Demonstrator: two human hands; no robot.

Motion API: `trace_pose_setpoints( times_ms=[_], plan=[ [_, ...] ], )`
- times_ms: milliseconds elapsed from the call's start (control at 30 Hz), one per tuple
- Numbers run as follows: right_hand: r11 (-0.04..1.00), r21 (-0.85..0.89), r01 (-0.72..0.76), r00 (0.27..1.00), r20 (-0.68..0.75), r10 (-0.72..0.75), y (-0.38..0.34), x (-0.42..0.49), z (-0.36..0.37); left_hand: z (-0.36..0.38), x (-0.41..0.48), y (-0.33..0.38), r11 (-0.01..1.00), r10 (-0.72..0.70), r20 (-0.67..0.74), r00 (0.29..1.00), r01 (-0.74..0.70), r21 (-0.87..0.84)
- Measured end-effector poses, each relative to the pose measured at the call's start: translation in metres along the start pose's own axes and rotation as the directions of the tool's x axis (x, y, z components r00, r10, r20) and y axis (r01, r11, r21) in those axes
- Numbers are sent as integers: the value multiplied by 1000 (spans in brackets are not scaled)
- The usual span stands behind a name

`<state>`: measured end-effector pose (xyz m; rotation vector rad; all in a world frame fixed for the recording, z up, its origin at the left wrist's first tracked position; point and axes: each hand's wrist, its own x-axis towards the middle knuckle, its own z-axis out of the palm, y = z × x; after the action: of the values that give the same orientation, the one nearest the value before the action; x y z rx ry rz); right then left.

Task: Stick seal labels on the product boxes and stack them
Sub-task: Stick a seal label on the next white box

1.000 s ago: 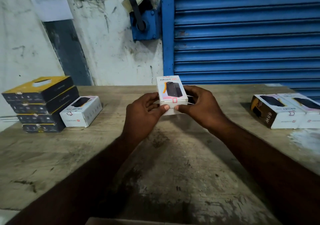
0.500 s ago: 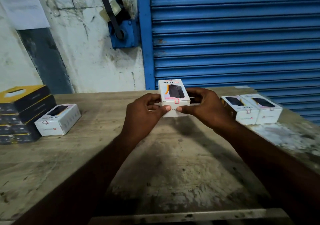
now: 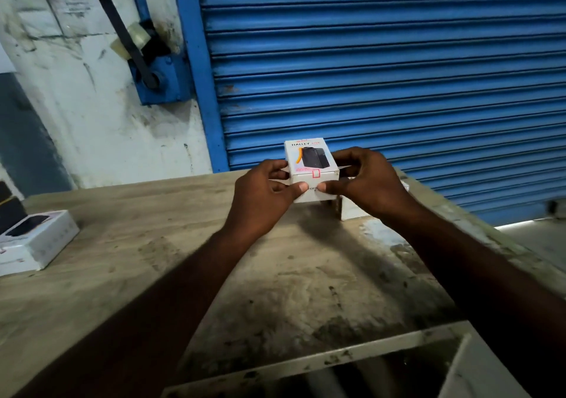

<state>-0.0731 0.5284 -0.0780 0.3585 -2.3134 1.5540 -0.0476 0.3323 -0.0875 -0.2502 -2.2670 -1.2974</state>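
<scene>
Box held above table, pinched at both sides by left hand and right hand, thumbs on near face below seal. Risk: seal lifts if not pressed over edge.

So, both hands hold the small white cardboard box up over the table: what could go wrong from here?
The small white cardboard box is pinched only by the fingertips of the left hand and right hand, so it might slip onto the worn wooden table. Both thumbs press below the red-outlined seal label, which may lift at the edge.
</scene>
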Motion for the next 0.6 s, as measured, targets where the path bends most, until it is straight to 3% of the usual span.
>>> trace_pose_setpoints(
  times_ms=[600],
  plan=[
    [997,-71,10,999,-50,-13,36,27,-98,105,32,48,997,71,102,992,-73,22]
  ],
)
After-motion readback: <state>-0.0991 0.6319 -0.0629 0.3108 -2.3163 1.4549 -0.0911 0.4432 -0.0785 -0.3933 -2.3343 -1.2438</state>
